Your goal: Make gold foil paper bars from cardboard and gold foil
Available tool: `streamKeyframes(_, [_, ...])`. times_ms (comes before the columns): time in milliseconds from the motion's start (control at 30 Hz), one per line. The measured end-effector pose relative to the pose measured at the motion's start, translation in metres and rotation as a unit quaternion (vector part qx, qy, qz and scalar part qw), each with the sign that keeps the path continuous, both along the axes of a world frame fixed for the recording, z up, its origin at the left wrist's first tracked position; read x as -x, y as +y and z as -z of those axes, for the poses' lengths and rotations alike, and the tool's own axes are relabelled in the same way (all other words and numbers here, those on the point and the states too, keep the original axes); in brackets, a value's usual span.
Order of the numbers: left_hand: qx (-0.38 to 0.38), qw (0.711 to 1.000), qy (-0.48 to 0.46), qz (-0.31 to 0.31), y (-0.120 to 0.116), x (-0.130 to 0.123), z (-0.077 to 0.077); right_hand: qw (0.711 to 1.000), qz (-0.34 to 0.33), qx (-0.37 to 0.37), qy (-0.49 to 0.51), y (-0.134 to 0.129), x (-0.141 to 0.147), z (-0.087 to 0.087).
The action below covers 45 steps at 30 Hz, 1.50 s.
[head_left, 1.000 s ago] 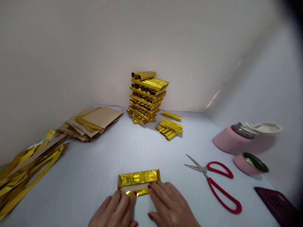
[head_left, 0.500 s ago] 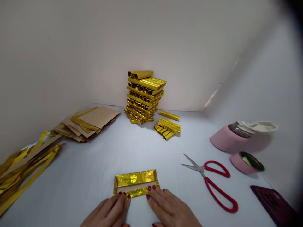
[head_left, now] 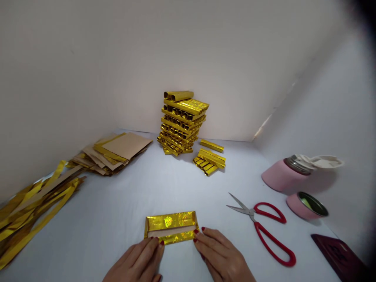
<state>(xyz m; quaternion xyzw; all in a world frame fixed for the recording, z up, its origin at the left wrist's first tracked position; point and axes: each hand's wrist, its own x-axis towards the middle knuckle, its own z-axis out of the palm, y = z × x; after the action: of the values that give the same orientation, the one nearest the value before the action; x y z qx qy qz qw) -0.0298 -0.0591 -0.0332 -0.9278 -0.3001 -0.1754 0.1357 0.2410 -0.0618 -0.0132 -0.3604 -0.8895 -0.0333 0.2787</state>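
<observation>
A sheet of shiny gold paper lies on the table in front of me, its upper and lower edges folded inward. Between the two folds runs a strip of the plain tan inner side. My left hand rests with stretched fingers on the sheet's lower left edge. At the lower right corner, the fingertips of my right hand touch the paper, with the fingers extended. The thumbs are mostly hidden. To the right lie scissors with red handles and parted blades.
A tall stack of gold paper tubes stands against the back wall, with several more tubes beside it. At left lie tan-and-gold sheets and gold strips. A pink flask, pink cup and dark red flat object are at right.
My right hand has slid right along the fold to the sheet's right corner. My left hand stays at the lower left edge. The view has shifted slightly.
</observation>
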Motion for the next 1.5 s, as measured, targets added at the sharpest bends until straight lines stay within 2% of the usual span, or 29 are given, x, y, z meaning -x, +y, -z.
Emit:
streamKeyframes(167, [-0.008,0.998,-0.015,-0.056,-0.001,0.002,-0.001,0.999,-0.005,0.034,0.009,0.006,0.003,-0.007])
streamKeyframes(333, [-0.054,0.998,0.017,-0.008,0.007,0.005,-0.009,0.996,-0.031,0.088,0.013,0.016,0.009,-0.02])
streamKeyframes(500, [-0.002,0.999,0.052,0.015,0.015,0.014,-0.02,0.99,-0.036,0.137,0.007,0.022,0.013,-0.023])
streamKeyframes(600, [0.01,0.997,0.077,0.008,0.016,0.017,-0.024,0.991,-0.017,0.133,0.012,0.022,0.014,-0.022])
streamKeyframes(733, [-0.011,0.996,0.085,0.024,0.016,0.016,-0.027,0.996,-0.004,0.087,0.025,0.02,0.014,-0.016])
streamKeyframes(800, [-0.013,0.997,0.07,0.032,0.016,0.015,-0.025,0.998,-0.006,0.059,0.032,0.019,0.015,-0.013])
streamKeyframes(933, [-0.011,1.0,0.028,-0.004,0.016,0.017,-0.017,0.997,-0.004,0.053,0.05,0.017,0.015,-0.008])
streamKeyframes(1100, [0.001,0.999,0.031,0.043,0.021,0.024,-0.015,0.997,0.011,0.059,0.055,0.018,0.012,0.001])
streamKeyframes(1267, [0.003,0.999,-0.008,0.052,0.026,0.024,-0.02,0.995,0.017,0.065,0.071,0.024,0.008,0.002])
streamKeyframes(1367, [0.033,0.997,-0.049,0.05,0.027,0.023,-0.021,0.991,-0.017,0.098,0.084,0.031,0.005,-0.004])
streamKeyframes(1500, [0.105,0.988,-0.114,0.002,0.028,0.02,-0.019,0.976,-0.005,0.188,0.107,0.04,0.001,-0.008])
